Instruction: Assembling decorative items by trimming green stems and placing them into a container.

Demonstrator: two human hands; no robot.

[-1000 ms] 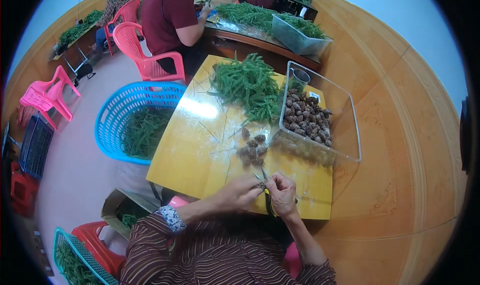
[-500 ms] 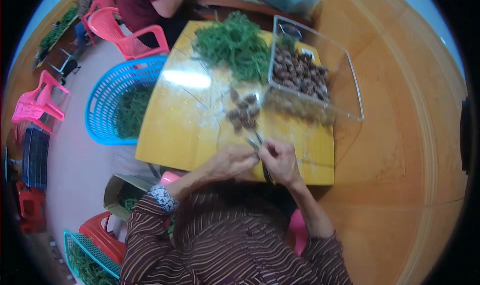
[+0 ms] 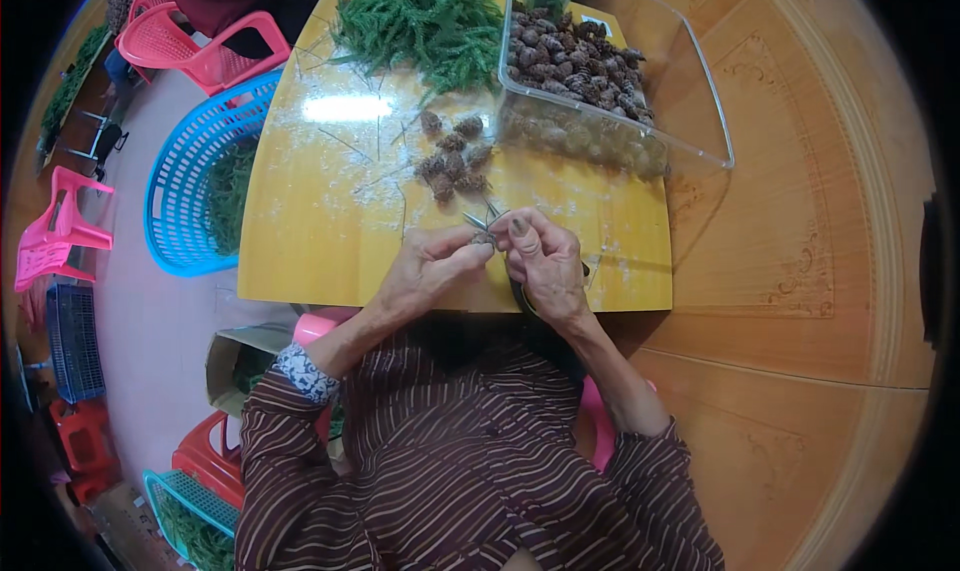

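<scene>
Left grip [image 3: 425, 268] pinches one cone [image 3: 484, 239], right grip [image 3: 550, 268] clasps one pair of scissors [image 3: 475, 221]; perhaps eight loose cones [image 3: 454, 163] dot the desk [image 3: 335, 231].

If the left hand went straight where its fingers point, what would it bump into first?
Probably the right hand, though the metal tool it holds sits so close that the depth is hard to judge.

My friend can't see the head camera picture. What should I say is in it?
A person's left hand and right hand are close together over a yellow table, the right gripping a metal-tipped tool. Beyond them lie pine cones, green sprigs and a clear bin of more cones.
</scene>
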